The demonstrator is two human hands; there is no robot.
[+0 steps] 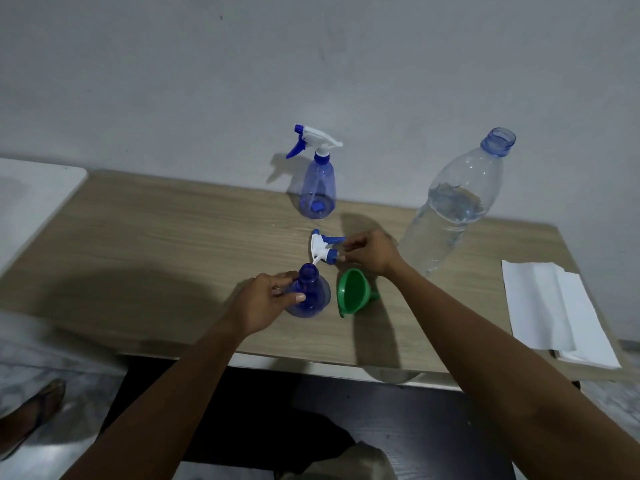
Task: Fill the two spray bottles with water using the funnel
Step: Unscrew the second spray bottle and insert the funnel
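Note:
An open blue spray bottle point(311, 296) stands near the table's front, and my left hand point(265, 299) grips its body. Its white and blue trigger head point(323, 247) is off the neck, held just behind the bottle by my right hand point(370, 252). A green funnel point(353, 292) lies on its side right of that bottle, under my right wrist. A second blue spray bottle point(317, 188) with its trigger head on stands by the wall. A large clear water bottle point(457, 199), uncapped and partly full, stands at the right.
The wooden table point(156, 244) runs against a grey wall. White paper towels point(554, 306) lie at the right end. A white surface point(31, 202) adjoins the left end. A sandalled foot point(34, 410) shows on the floor at lower left.

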